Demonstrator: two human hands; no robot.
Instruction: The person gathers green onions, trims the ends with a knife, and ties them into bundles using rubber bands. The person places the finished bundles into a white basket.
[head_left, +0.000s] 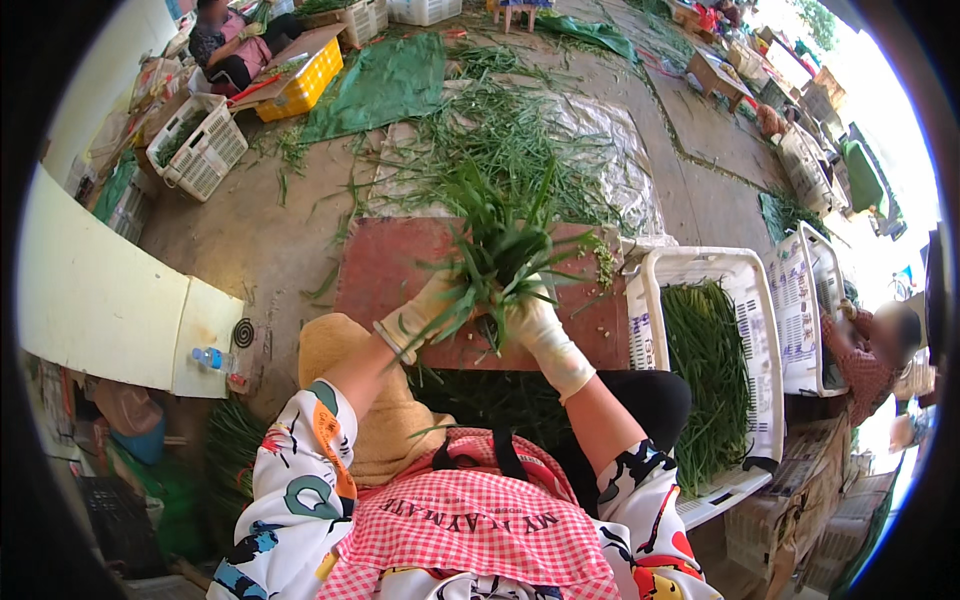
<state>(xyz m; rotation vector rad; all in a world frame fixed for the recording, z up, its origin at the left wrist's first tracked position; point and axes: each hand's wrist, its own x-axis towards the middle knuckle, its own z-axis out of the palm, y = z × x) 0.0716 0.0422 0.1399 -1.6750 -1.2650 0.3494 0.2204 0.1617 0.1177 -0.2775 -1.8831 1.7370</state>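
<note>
Both my hands wear pale gloves and grip one bunch of long green leaves, which look like garlic chives (502, 240). My left hand (426, 306) is around its left side, and a bangle sits at that wrist. My right hand (541, 324) closes on the right side. The leaf ends fan out away from me and partly cover the fingers; some are blurred. Beneath the bunch is a worn red board (386, 259), with small pale trimmings (604, 262) near its right edge. A small dark thing between my hands is too hidden to name.
At right, a white plastic crate (763, 330) holds greens (705, 375). Loose leaves (510, 142) litter a floor sheet ahead. A cream panel (112, 277) and plastic bottle (214, 358) are at left. One person (232, 45) sits far left, another (862, 367) at right.
</note>
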